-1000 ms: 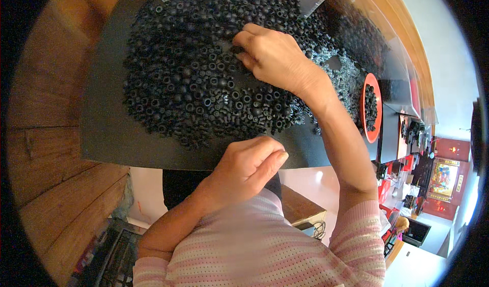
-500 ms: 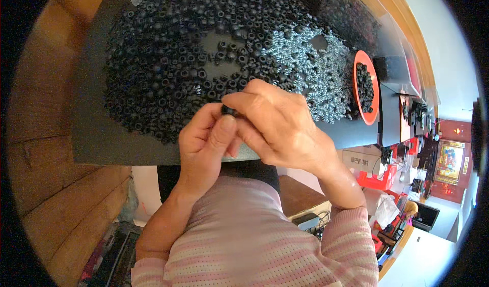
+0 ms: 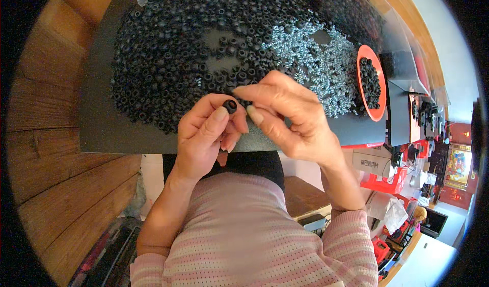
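Between thumb and fingers, your left hand point(image 3: 197, 139) pinches a black ring point(image 3: 231, 106), seemingly to keep its hole exposed. Your right hand point(image 3: 246, 101), thumb and forefinger parted, is just beside it. Silver springs point(image 3: 326, 70) lie beyond.

A bare strip of the table point(image 3: 96, 116) runs down its left side, leaving a hand room beside the heap of small black pieces point(image 3: 163, 65). On the right, silver springs point(image 3: 331, 75) and the orange plate point(image 3: 375, 114) are in the way, while the left hand point(image 3: 204, 134) and right hand point(image 3: 295, 116) block the middle front, a narrow gap between their fingers.
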Motion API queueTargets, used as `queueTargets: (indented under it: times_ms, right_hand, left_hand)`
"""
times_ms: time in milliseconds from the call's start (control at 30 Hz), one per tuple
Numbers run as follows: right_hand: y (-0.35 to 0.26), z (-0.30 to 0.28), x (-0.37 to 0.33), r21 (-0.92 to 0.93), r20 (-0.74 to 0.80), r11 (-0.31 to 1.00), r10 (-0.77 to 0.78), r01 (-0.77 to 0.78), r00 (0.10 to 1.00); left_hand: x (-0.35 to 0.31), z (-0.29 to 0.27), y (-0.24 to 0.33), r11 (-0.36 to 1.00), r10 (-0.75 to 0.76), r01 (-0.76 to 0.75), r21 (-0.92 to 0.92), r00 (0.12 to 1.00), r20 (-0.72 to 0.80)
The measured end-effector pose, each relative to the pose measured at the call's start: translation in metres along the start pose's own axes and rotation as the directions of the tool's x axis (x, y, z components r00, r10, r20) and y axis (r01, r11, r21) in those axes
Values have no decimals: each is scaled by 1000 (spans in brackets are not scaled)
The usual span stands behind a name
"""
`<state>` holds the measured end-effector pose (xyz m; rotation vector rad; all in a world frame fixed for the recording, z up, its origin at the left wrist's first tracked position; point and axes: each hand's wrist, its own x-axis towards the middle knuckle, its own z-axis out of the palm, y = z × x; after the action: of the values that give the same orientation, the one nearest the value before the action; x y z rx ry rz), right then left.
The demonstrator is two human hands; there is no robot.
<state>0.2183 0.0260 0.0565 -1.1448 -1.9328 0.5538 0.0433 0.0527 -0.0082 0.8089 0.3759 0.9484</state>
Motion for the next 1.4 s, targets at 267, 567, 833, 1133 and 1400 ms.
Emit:
queueTargets:
  times_ms: [267, 567, 833, 1133, 1400]
  right_hand:
    - [-3, 13, -4, 8, -44, 1000, -26, 27, 999]
    - [83, -91, -15, -525, -168, 795, 253, -304, 953]
    - [134, -123, -1, -765, -57, 595, 317, -246, 947]
    - [111, -124, 1, -840, -37, 466, 463, -278, 886]
    - [127, -126, 11, -640, 9, 666, 505, -383, 863]
  left_hand:
    - [-2, -1, 2, 993, -117, 117, 0, 993, -17]
    - [2, 1, 2, 987, -122, 118, 106, 992, 36]
    - [-2, 4, 3, 961, -113, 88, 260, 990, 82]
    - [-2, -1, 5, 961, -130, 96, 259, 984, 121]
    - [-3, 2, 5, 940, -94, 58, 336, 991, 92]
